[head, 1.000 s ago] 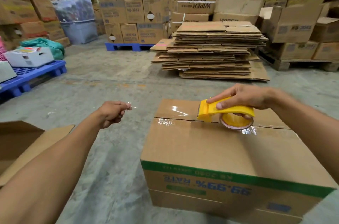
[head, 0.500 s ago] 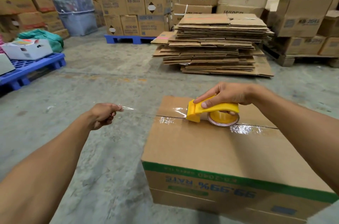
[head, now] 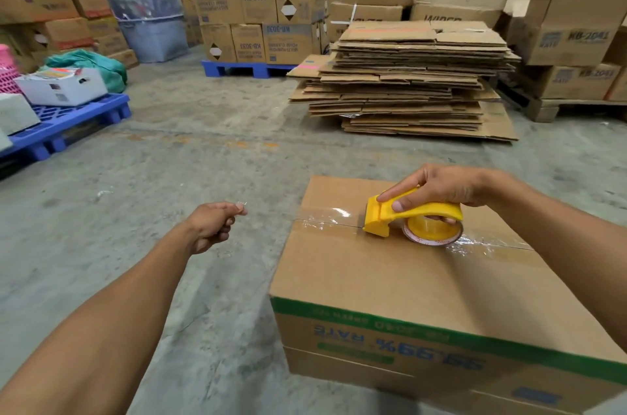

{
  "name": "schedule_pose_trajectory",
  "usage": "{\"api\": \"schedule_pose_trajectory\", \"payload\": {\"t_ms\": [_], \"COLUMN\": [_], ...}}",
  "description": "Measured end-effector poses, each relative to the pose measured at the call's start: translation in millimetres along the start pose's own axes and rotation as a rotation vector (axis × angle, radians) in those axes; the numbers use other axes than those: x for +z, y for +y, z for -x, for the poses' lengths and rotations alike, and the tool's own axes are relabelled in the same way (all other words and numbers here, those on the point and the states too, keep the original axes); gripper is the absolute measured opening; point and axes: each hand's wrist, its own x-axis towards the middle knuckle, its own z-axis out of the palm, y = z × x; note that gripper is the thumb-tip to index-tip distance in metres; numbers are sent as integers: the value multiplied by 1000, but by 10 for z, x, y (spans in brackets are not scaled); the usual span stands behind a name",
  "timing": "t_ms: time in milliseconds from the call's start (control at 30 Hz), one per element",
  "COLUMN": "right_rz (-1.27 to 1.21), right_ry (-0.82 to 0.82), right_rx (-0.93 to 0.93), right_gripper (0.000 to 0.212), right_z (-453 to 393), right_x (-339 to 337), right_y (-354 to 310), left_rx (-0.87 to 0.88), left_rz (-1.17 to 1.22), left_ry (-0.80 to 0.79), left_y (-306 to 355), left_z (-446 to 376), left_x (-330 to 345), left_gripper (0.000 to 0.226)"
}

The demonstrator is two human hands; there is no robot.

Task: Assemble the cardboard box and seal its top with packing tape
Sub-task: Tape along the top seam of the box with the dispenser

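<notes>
— What's the room like?

— A warehouse with a bare concrete floor [head: 210,149]. Stacked cartons [head: 258,0] line the far wall on a blue pallet [head: 237,68], another blue pallet [head: 68,122] sits at the left, and a pile of flattened cardboard [head: 414,82] lies in the middle distance.

— And the box being worked on?

— The cardboard box [head: 390,278] stands on the floor at lower right, its top flaps closed, with clear packing tape [head: 322,221] laid along the centre seam.

— The hands?

— The right hand [head: 437,190] reaches in from the right and grips a yellow tape dispenser [head: 407,214] from above, pressing it onto the seam. The left hand [head: 213,224] is stretched out left of the box, apart from it, fingers curled with thumb and forefinger pinched on something tiny and clear; I cannot tell what.

— Any writing?

— The far cartons read "KB-3033" and "FOAM CLEANER"; one reads "WIPER BLADE" upside down. Cartons at right say "KB-2041". The box's green-banded side shows "99.99% RATE", inverted.
</notes>
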Motion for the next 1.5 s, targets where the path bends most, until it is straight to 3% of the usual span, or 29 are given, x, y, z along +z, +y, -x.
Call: {"api": "schedule_pose_trajectory", "payload": {"t_ms": [300, 433, 533, 900, 1033, 1500], "right_rz": [-5, 4, -6, 1, 2, -5], "right_ry": [-2, -9, -13, 1, -4, 6], "right_rx": [11, -4, -11, 35, 75, 62], "right_gripper": [43, 70, 78, 78, 67, 76], "right_z": [3, 46, 124, 379, 448, 579], "right_x": [15, -7, -48, -157, -186, -243], "right_y": [-24, -13, 43, 235, 279, 431], "left_rx": [108, 112, 135, 118, 72, -6], "left_rz": [8, 4, 18, 32, 42, 40], "left_ry": [40, 34, 20, -34, -49, -64], "left_y": [64, 67, 123, 172, 69, 2], "left_z": [50, 66, 102, 186, 199, 271], "left_x": [-8, 23, 104, 430, 531, 712], "left_gripper": [23, 23, 23, 21, 20, 20]}}
